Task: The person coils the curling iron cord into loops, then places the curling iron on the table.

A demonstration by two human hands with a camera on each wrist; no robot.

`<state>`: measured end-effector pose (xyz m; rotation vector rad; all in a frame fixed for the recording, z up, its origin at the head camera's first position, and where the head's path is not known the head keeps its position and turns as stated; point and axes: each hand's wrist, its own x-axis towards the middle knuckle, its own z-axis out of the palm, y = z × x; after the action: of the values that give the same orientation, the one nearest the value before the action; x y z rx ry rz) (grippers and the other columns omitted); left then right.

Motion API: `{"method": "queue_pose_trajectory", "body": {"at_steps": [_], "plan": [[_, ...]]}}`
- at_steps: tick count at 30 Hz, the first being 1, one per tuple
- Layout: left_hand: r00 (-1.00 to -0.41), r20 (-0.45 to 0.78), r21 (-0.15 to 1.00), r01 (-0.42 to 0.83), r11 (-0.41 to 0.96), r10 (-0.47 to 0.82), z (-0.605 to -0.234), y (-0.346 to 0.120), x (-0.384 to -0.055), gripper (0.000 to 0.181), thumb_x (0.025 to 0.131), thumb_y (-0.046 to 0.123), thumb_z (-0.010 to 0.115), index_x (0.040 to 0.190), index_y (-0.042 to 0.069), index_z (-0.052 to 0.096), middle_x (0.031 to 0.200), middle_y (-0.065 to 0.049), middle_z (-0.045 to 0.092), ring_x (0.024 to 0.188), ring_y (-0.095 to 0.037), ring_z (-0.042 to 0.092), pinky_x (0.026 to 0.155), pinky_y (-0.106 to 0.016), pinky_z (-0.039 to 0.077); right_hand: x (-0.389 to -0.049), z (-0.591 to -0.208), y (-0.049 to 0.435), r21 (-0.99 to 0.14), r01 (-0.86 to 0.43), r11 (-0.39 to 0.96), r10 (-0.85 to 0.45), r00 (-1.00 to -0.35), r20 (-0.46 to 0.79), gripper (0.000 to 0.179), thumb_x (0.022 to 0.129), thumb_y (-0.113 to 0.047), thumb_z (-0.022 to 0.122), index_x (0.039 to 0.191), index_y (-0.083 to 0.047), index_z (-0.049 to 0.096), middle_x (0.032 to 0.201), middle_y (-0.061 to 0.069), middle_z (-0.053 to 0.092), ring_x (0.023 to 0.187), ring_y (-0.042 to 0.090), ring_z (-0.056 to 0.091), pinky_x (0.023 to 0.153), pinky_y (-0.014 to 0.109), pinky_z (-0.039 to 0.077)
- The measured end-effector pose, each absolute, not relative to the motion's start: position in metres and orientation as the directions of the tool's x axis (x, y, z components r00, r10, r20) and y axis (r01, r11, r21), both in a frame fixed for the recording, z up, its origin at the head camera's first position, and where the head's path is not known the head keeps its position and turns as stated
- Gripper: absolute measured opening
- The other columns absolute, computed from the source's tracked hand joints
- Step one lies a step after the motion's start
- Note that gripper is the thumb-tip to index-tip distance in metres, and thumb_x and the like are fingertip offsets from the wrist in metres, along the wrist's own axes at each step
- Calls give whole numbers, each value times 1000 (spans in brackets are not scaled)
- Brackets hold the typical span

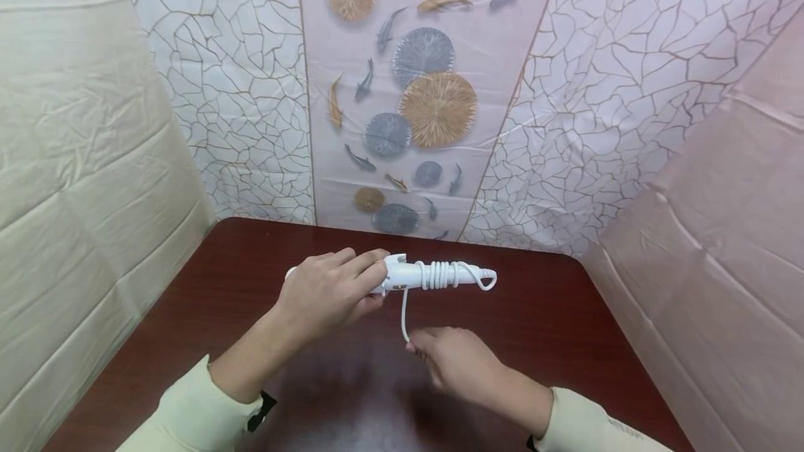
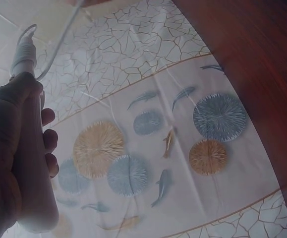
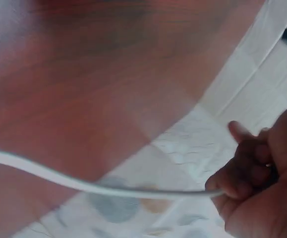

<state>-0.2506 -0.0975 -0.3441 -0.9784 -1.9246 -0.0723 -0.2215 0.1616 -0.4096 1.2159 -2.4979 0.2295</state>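
My left hand (image 1: 333, 288) grips a white wand-shaped electric appliance (image 1: 402, 275), held roughly level above the table. In the left wrist view the smooth, rounded end of the appliance (image 2: 36, 198) sticks out below the palm, with fingers and thumb curled around the body. Several turns of white cord (image 1: 440, 275) are wound about its narrower right end, with a small loop at the tip. From the underside a length of cord runs down to my right hand (image 1: 461, 365), which pinches it between thumb and fingers. In the right wrist view that cord (image 3: 133, 193) stretches taut leftward from the fingertips.
A dark red-brown wooden table (image 1: 565, 319) lies beneath both hands. Behind it hangs a patterned cloth (image 1: 440, 110) with fish and round motifs. Plain cream cloth walls (image 1: 82, 159) close off the left and right sides.
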Motion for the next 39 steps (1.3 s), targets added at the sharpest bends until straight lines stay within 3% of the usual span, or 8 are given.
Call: {"method": "queue_pose_trajectory", "body": {"at_steps": [4,8,11,16,21,30,34,39], "plan": [[-242,752,-341,654,676,614,-344,-98,-251,30,79,31,77,98,16,60,111,4,75,66,-17,63,48,-30,49,-203,-394,158,254,-757,602,-771,-469,430,17,94,-26,70,83,-21,58,67,-13,55,54,9,55,43,25,40],[-244,746,-346,653,674,620,-346,-98,-251,30,79,30,77,98,16,60,110,4,75,66,-17,63,49,-30,49,-190,-378,160,366,-738,567,-808,-411,423,15,96,-30,64,85,-21,60,68,-10,55,55,11,54,40,24,33],[-254,738,-348,651,675,625,-347,-99,-252,28,80,29,77,99,17,60,110,5,75,66,-17,63,49,-30,49,-183,-362,163,416,-747,519,-839,-351,416,18,100,-32,57,87,-20,63,73,-10,56,59,10,53,42,23,35],[-278,714,-351,653,671,643,-351,-99,-253,26,82,30,74,99,18,59,111,7,74,67,-16,62,48,-29,48,-181,-331,167,457,-778,431,-882,-256,396,27,106,-32,46,87,-19,61,76,-9,54,63,11,50,50,23,42],[-299,690,-357,652,669,659,-353,-99,-253,29,83,32,75,102,19,58,109,9,73,66,-16,60,47,-29,47,-190,-306,171,491,-785,379,-901,-192,389,35,110,-32,35,85,-19,57,74,-10,49,64,12,45,54,22,41],[-290,675,-368,664,651,678,-356,-96,-250,29,82,33,76,101,21,57,106,11,72,63,-14,56,47,-27,46,-205,-279,177,528,-779,339,-887,-76,456,23,104,-29,49,90,-16,61,77,-9,52,64,13,42,53,22,38],[-285,671,-369,672,642,684,-355,-95,-250,24,83,29,74,99,23,56,107,12,71,62,-14,55,46,-27,45,-213,-270,179,524,-780,341,-879,-67,472,14,98,-27,56,91,-16,60,79,-8,52,64,14,41,53,23,37],[-275,662,-374,685,625,697,-356,-94,-248,26,83,28,76,97,23,55,107,12,70,61,-14,52,46,-25,43,-223,-264,181,511,-785,350,-875,-80,477,10,96,-16,51,88,-17,58,77,-8,49,64,13,43,54,23,38]]}}
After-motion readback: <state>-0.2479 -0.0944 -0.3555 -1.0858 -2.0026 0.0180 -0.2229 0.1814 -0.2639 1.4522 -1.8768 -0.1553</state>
